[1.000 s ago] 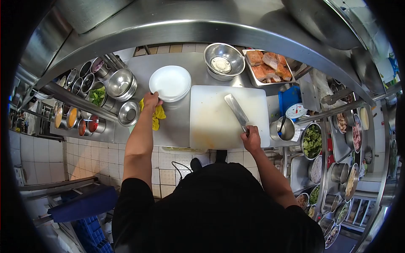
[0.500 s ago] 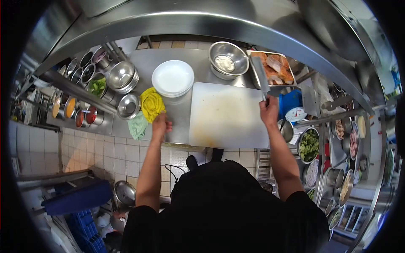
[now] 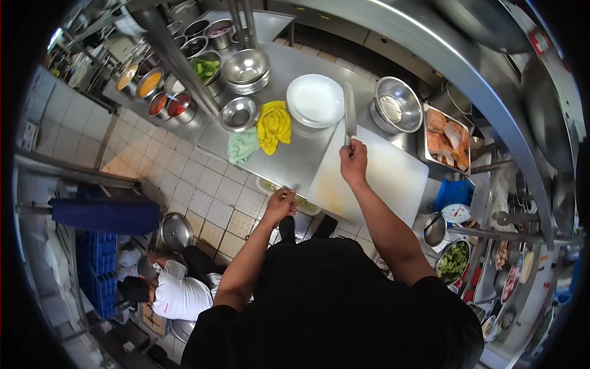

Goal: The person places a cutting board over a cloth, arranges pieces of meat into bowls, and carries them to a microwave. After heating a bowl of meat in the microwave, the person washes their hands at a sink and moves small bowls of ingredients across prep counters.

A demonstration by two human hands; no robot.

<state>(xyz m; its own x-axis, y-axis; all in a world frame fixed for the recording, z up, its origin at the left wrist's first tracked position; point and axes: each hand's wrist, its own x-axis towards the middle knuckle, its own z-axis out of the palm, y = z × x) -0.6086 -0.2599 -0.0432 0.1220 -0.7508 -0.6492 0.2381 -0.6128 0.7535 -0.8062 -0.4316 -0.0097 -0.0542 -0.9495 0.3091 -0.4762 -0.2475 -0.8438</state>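
Note:
My right hand (image 3: 353, 161) is closed round the handle of a cleaver (image 3: 350, 112). Its blade points away from me, over the left edge of the white cutting board (image 3: 387, 175) and beside the stacked white plates (image 3: 315, 100). My left hand (image 3: 281, 206) is at the table's front edge, with its fingers curled together; what they hold, if anything, I cannot make out. Just beyond and below it is a container with green bits (image 3: 307, 206), partly hidden. A crumpled yellow cloth (image 3: 273, 126) and a pale green cloth (image 3: 243, 146) lie further left, apart from the hand.
Steel bowls (image 3: 239, 114) stand left of the plates, with several sauce pots behind. A deep steel bowl (image 3: 396, 104) and a tray of orange-coated meat (image 3: 447, 138) are at the back right. A scale (image 3: 456, 213) sits at right. A person in white (image 3: 181, 295) is low at left.
My left hand has come away from the yellow cloth to the table's front edge. The cleaver has swung from the board's right side to its left. My view has turned, and another person now shows.

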